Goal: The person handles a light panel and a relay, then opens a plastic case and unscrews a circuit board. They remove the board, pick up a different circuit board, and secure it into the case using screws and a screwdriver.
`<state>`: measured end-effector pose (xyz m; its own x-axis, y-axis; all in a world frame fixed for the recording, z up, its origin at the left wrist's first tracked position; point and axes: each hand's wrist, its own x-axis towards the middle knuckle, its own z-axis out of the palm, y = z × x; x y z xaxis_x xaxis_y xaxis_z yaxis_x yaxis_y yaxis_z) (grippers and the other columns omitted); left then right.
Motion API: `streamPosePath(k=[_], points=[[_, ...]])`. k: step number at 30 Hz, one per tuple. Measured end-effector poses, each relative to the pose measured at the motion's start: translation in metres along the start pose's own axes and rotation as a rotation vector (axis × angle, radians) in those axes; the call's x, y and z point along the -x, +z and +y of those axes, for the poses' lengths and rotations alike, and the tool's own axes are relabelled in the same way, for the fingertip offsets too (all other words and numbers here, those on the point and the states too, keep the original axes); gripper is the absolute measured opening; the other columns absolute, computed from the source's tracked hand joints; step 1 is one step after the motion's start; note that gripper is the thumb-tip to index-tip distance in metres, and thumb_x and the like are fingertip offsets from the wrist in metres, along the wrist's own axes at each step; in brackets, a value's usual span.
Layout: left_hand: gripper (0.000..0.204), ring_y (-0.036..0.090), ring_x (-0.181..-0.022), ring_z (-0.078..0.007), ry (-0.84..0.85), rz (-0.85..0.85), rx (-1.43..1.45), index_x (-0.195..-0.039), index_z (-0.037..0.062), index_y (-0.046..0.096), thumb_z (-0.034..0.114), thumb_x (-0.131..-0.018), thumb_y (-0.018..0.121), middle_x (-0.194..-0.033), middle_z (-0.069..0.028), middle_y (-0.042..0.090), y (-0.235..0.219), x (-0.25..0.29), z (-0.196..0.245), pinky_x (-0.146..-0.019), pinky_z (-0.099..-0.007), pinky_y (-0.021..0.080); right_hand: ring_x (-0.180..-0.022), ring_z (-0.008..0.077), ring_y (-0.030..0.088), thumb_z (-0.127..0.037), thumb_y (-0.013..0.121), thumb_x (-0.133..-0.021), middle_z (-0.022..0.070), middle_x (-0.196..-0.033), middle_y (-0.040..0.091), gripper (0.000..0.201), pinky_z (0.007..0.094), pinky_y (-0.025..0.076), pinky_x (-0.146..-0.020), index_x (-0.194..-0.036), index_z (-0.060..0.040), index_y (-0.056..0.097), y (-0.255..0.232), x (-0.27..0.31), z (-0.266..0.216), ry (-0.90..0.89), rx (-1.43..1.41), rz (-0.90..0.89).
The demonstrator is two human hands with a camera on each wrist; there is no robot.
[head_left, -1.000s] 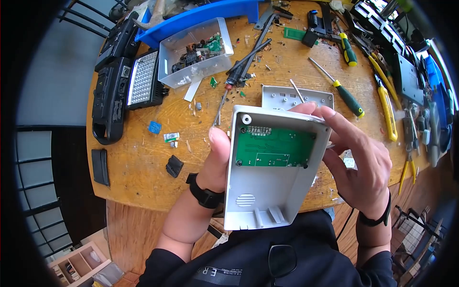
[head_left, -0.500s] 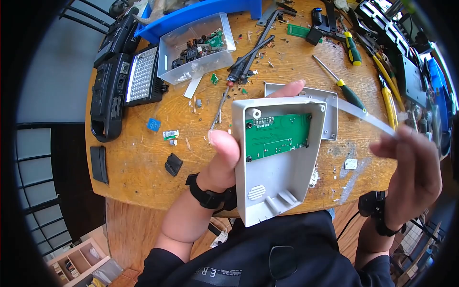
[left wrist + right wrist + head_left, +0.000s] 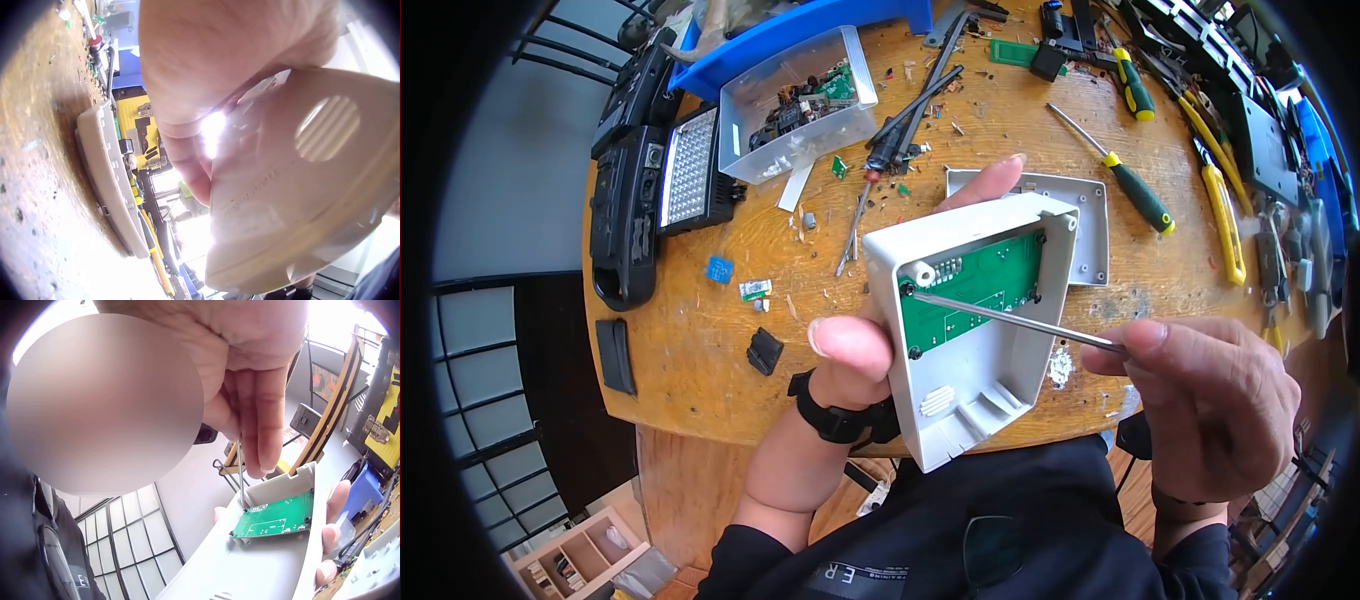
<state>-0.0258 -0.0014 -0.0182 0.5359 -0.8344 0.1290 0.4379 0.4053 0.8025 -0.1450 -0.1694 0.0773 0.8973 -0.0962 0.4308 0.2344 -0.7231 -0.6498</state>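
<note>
Reader: Where is the main object, and who holds it?

Describer: In the head view, a pale plastic housing (image 3: 990,372), an open-faced box, is tilted just off centre towards four o'clock. The left hand (image 3: 853,370), at its eight o'clock, is clamped on its side wall. The right hand (image 3: 1215,400), at four o'clock, pinches a slim metal rod (image 3: 1030,323). The rod points at a black screw (image 3: 907,289) in the ten o'clock corner of a green circuit board (image 3: 990,275); its tip seems to meet the screw, though that spot is too small to be certain.

Reader: What do the wrist views add?

Describer: The left one shows the housing's outside, with faint, unreadable marks near a slotted vent (image 3: 328,128). The right one shows three left fingertips (image 3: 331,537) along the far wall; from the head, only one finger rises above it.

Reader: Edges, room, textures?

Describer: The near edge of the table (image 3: 680,370) curves behind the housing. A second shell (image 3: 1090,240) lies partly hidden at the housing's two o'clock, with bare wood between it and the right hand. Smooth plastic, bright metal, scuffed brown wood with crumbs.
</note>
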Motion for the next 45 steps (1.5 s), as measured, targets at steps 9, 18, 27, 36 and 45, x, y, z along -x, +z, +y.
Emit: streamPosePath(k=[9,18,27,36,45], points=[[0.141,0.018,-0.144,-0.0259,-0.029,0.037,-0.022,-0.150,-0.0016,0.016,0.098,-0.052,0.035,-0.159,-0.0152,0.010,0.002,-0.002,0.002,-0.116,-0.0425,0.018,-0.064,0.0193,0.069,0.005,0.067,-0.080,0.0116,-0.072,0.071,0.018,0.0262,0.052,-0.057,-0.096,-0.0029,0.066,0.005,0.001,0.000,0.000,0.056,0.029],[0.150,0.029,-0.139,-0.0238,0.008,0.086,-0.083,-0.151,-0.0007,0.013,0.096,-0.041,0.046,-0.154,-0.0147,0.023,-0.004,-0.004,-0.004,-0.114,-0.0400,0.023,-0.066,0.0222,0.069,0.004,0.070,-0.073,0.0131,-0.079,0.070,0.030,0.0282,0.052,-0.056,-0.102,0.0005,0.065,0.001,0.005,-0.024,-0.180,0.277,-0.031],[0.151,0.038,-0.134,-0.0277,0.237,0.053,-0.038,-0.151,-0.0017,0.009,0.092,-0.040,0.052,-0.147,-0.0188,0.035,0.007,-0.002,-0.011,-0.112,-0.0424,0.029,-0.071,0.0250,0.070,-0.012,0.072,-0.067,0.0175,-0.082,0.068,0.033,0.0287,0.057,-0.059,-0.094,0.0070,0.069,-0.006,-0.013,-0.004,-0.399,-0.209,-0.264],[0.148,0.039,-0.133,-0.0288,0.244,0.168,-0.010,-0.150,-0.0022,0.013,0.094,-0.042,0.049,-0.147,-0.0189,0.032,0.001,0.001,-0.011,-0.111,-0.0430,0.032,-0.051,0.0188,0.065,-0.031,0.076,-0.076,0.0075,-0.064,0.067,0.032,0.0266,0.048,-0.044,-0.078,-0.0016,0.065,0.000,-0.003,-0.013,0.118,-0.410,-0.134],[0.146,0.044,-0.128,-0.0282,0.315,-0.035,0.137,-0.149,-0.0024,0.016,0.094,-0.043,0.046,-0.142,-0.0198,0.042,-0.004,-0.012,-0.017,-0.109,-0.0418,0.034,-0.059,0.0170,0.052,-0.014,0.061,-0.047,0.0078,-0.066,0.053,0.052,0.0272,0.049,-0.052,-0.096,0.0023,0.068,-0.028,-0.026,0.003,-1.052,0.618,-0.218]])
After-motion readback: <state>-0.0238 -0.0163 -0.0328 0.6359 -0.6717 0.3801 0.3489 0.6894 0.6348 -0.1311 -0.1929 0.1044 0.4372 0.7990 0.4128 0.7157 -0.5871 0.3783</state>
